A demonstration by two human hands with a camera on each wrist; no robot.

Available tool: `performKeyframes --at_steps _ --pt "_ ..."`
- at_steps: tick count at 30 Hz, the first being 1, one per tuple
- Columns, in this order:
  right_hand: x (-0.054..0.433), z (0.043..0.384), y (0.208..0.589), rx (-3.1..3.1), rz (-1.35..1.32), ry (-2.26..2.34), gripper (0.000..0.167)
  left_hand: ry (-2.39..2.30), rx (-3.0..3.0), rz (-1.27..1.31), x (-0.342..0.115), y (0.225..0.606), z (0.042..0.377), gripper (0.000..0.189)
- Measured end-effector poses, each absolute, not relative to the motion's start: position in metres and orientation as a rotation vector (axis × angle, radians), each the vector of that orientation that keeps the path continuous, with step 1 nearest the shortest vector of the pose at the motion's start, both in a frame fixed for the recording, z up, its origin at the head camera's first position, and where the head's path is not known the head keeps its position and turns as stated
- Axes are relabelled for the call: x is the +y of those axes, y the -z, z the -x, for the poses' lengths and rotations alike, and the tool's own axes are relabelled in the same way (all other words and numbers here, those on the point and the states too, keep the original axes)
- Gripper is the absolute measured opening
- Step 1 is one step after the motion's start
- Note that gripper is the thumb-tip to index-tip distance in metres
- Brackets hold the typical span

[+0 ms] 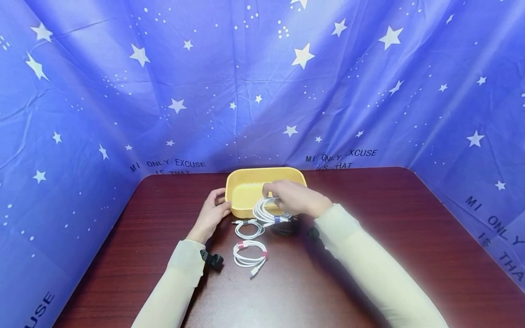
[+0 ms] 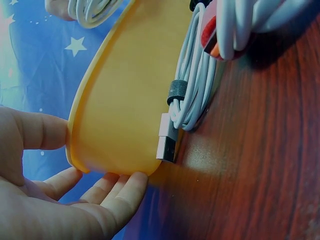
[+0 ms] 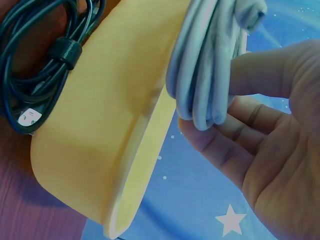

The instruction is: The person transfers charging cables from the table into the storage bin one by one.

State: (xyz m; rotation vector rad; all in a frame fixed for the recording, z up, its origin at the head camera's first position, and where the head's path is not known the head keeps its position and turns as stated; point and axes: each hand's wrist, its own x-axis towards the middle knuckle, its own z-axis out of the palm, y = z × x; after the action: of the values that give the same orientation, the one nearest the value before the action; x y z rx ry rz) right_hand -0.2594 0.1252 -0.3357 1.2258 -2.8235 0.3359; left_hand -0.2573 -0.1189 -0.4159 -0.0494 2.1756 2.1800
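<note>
My right hand [image 1: 296, 196] pinches a coiled white cable [image 1: 264, 212] with a blue tie between thumb and fingers. The coil hangs over the front rim of a yellow bin [image 1: 262, 213], and the right wrist view shows its thick loops [image 3: 202, 75] beside the rim. At the bin's left end, my left hand [image 1: 212, 212] holds the corner, thumb near the rim and fingers around the end wall [image 2: 115, 125]. In front of the bin lie a white USB cable [image 2: 192, 75] with a black tie and a black coiled cable [image 3: 62, 52], partly hidden in the head view.
Nearer on the dark red wooden table [image 1: 164, 196] lies another white coiled cable [image 1: 249, 262] with red ties. A blue curtain [image 1: 229, 82] with white stars rises behind the table and along both sides.
</note>
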Motion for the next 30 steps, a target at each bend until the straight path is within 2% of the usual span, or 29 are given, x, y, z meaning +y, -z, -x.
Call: performKeyframes --at_steps 13,30 --pt "0.115 0.278 0.332 -2.837 -1.197 -0.335 0.036 -2.169 2.193 0.046 -0.119 0.416 0.257 0.052" --pt "0.107 0.300 0.332 -2.882 -1.176 -0.428 0.031 -2.177 2.190 0.036 -0.119 0.415 0.256 0.052"
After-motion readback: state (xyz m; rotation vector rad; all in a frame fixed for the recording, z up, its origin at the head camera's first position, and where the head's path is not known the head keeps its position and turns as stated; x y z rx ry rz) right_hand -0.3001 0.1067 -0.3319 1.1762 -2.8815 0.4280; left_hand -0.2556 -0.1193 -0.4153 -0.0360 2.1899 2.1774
